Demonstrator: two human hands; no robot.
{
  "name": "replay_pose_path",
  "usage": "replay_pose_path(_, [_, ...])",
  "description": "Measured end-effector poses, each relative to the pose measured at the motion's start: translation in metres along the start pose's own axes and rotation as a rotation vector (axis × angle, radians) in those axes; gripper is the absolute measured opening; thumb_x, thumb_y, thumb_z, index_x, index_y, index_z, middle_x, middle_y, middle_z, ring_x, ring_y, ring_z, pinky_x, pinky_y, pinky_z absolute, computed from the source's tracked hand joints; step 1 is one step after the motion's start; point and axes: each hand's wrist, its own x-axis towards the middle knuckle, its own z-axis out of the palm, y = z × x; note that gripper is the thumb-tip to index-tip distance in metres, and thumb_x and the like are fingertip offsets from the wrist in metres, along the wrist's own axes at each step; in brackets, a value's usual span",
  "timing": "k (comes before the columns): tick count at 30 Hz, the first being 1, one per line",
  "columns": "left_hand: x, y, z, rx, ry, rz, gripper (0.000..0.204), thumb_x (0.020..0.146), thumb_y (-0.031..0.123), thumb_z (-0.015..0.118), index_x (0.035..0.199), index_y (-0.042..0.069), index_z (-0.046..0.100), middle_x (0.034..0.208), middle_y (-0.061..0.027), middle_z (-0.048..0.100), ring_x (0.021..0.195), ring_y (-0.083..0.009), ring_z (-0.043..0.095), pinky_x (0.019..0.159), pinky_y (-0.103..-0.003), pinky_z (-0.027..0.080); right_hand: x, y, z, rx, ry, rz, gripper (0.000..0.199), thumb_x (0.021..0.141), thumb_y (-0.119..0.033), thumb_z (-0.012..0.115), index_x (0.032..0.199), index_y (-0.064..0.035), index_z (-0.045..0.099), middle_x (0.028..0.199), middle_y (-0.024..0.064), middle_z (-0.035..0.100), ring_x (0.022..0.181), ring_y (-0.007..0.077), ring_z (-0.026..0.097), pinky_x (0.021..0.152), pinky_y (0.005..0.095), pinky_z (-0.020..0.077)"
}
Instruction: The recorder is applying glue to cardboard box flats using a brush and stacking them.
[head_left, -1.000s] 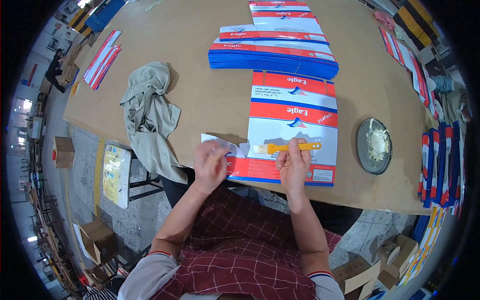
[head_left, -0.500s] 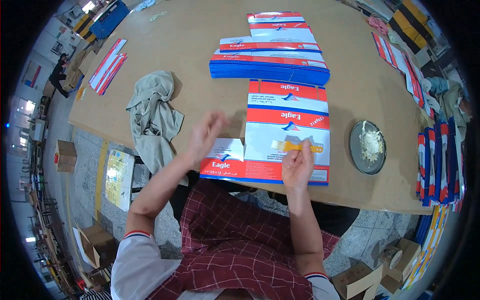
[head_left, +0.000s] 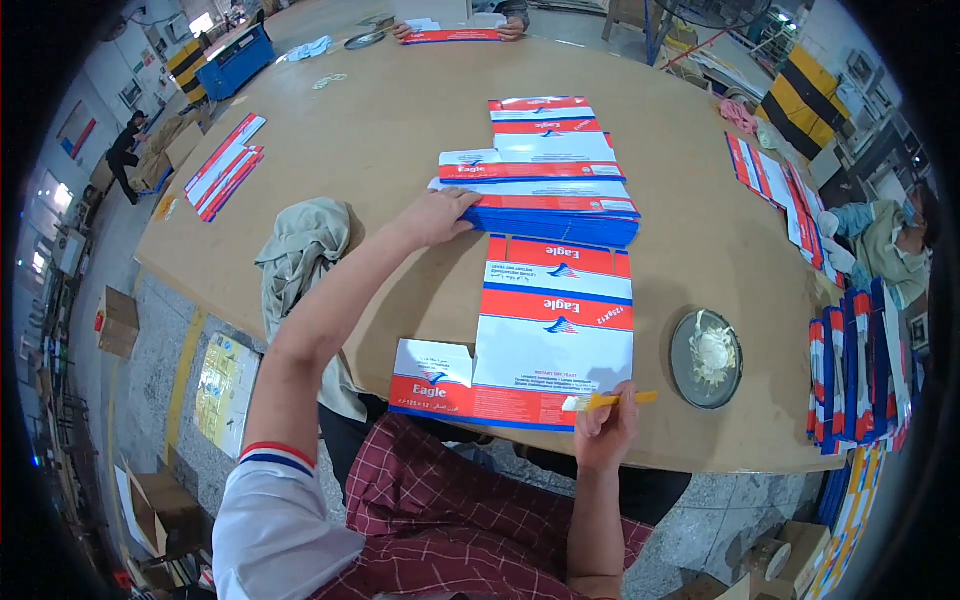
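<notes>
Brush (head_left: 608,401) in raised right hand (head_left: 603,436)

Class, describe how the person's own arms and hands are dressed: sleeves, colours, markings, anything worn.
Both hands, left hand and right hand, are bare: no gloves, and no rings or watch can be made out. The forearms are bare too. The left arm has a short white sleeve whose cuff carries a red and a dark blue stripe. The right sleeve is out of view.

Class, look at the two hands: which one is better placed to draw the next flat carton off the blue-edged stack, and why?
Left. The left hand already rests on the near-left corner of the stack of flat cartons. The right hand is at the table's near edge, gripping a yellow-handled brush over the unfolded carton.
</notes>
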Motion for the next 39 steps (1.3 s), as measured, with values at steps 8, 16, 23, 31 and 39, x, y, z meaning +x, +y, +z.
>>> replay_pose_path(8, [0.036, -0.015, -0.030, -0.238, 0.263, -0.227, 0.068, 0.077, 0.058, 0.053, 0.124, 0.009, 0.047, 0.126, -0.0174, 0.045, 0.119, -0.0315, 0.040, 0.099, -0.039, 0.033, 0.003, 0.005, 0.012, 0.055, 0.039, 0.031, 0.020, 0.094, -0.029, 0.039, 0.084, -0.0123, 0.045, 0.051, -0.0032, 0.037, 0.039, 0.0058, 0.029, 0.035, 0.0190, 0.0228])
replay_pose_path(16, [0.067, -0.048, 0.010, -0.364, -0.127, -0.292, 0.077, 0.070, 0.058, 0.058, 0.127, 0.007, 0.044, 0.121, -0.0207, 0.051, 0.116, -0.0316, 0.046, 0.097, -0.038, 0.036, -0.022, -0.012, -0.024, 0.033, 0.164, 0.003, 0.019, 0.092, -0.028, 0.043, 0.083, -0.0121, 0.050, 0.055, -0.0006, 0.046, 0.040, 0.0077, 0.039, 0.035, 0.0205, 0.0324])
replay_pose_path(23, [0.018, 0.012, -0.070, 0.365, 0.174, 0.051, 0.022, 0.084, 0.014, 0.045, 0.099, -0.001, 0.053, 0.081, -0.0160, 0.062, 0.074, -0.0265, 0.064, 0.059, -0.037, 0.051, -0.026, -0.024, -0.024, 0.042, 0.092, -0.007, 0.030, 0.096, -0.032, 0.035, 0.085, -0.0111, 0.053, 0.053, -0.0019, 0.044, 0.038, 0.0066, 0.034, 0.035, 0.0214, 0.0282])
replay_pose_path(31, [-0.205, 0.108, -0.059, 0.364, 0.358, 0.435, 0.045, 0.073, 0.015, 0.051, 0.112, -0.006, 0.049, 0.107, -0.0200, 0.057, 0.095, -0.0325, 0.058, 0.076, -0.038, 0.049, -0.021, -0.035, 0.036, 0.107, -0.288, -0.165, 0.020, 0.097, -0.029, 0.031, 0.090, -0.0135, 0.042, 0.052, -0.0020, 0.043, 0.038, 0.0042, 0.037, 0.035, 0.0207, 0.0278])
replay_pose_path(39, [-0.247, 0.131, 0.013, -0.183, 0.138, 0.072, 0.036, 0.077, 0.018, 0.059, 0.110, 0.002, 0.053, 0.110, -0.0130, 0.055, 0.109, -0.0289, 0.049, 0.087, -0.041, 0.042, 0.025, 0.064, 0.018, -0.113, -0.006, 0.221, 0.008, 0.090, -0.021, 0.051, 0.091, -0.0146, 0.046, 0.064, -0.0022, 0.048, 0.049, 0.0054, 0.045, 0.040, 0.0193, 0.0325])
